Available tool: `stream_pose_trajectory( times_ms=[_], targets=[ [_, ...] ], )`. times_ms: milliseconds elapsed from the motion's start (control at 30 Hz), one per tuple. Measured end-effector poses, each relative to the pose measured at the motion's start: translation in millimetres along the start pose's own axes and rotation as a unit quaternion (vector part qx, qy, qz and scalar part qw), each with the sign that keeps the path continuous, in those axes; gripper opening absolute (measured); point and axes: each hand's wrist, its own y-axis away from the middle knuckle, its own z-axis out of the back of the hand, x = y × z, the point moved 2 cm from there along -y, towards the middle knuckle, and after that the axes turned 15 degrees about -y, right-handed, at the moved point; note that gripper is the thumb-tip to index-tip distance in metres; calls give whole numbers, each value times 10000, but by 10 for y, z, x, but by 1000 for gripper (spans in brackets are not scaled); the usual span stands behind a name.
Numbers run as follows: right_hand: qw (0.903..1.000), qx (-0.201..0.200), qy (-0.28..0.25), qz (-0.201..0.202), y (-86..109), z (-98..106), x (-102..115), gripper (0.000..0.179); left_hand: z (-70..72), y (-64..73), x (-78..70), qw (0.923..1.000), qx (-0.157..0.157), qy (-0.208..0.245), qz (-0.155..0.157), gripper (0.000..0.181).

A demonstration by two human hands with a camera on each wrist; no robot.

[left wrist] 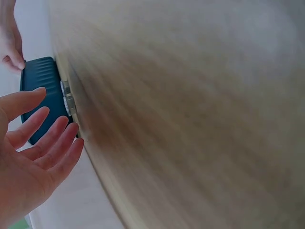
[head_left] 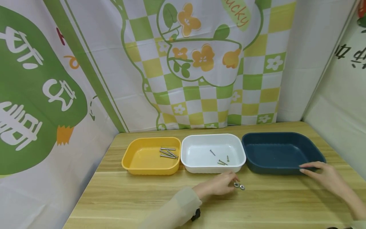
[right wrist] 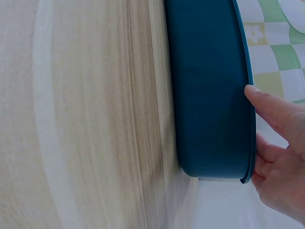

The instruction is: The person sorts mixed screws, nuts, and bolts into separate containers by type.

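Observation:
My left hand reaches over the table in front of the white tray, its fingertips at two small metal nuts lying on the wood. In the left wrist view its fingers are loosely bent and apart, with nothing between them; the nuts are just beyond. At the right, my right hand holds the near rim of the dark blue tray. The right wrist view has its thumb on the outside of that rim and the other fingers behind it.
A yellow tray on the left holds several long bolts. Several smaller screws lie in the white tray. All the trays stand side by side along the back of the wooden table, before a patterned cloth.

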Motion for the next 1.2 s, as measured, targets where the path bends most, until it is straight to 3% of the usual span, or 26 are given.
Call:
stream_pose_trajectory(
  times_ms=[267,567,1200],
  targets=[
    [9999,54,40,-138,5,-7,3,24,-30,-57,9,9999,-58,-88,-105,25],
    [9999,30,-16,-166,8,-15,-5,25,-73,-135,48,9990,123,421,59,23],
    [9998,44,-118,-145,22,-18,0,23,-87,-158,19,9999,118,-79,36,15]
  ],
)
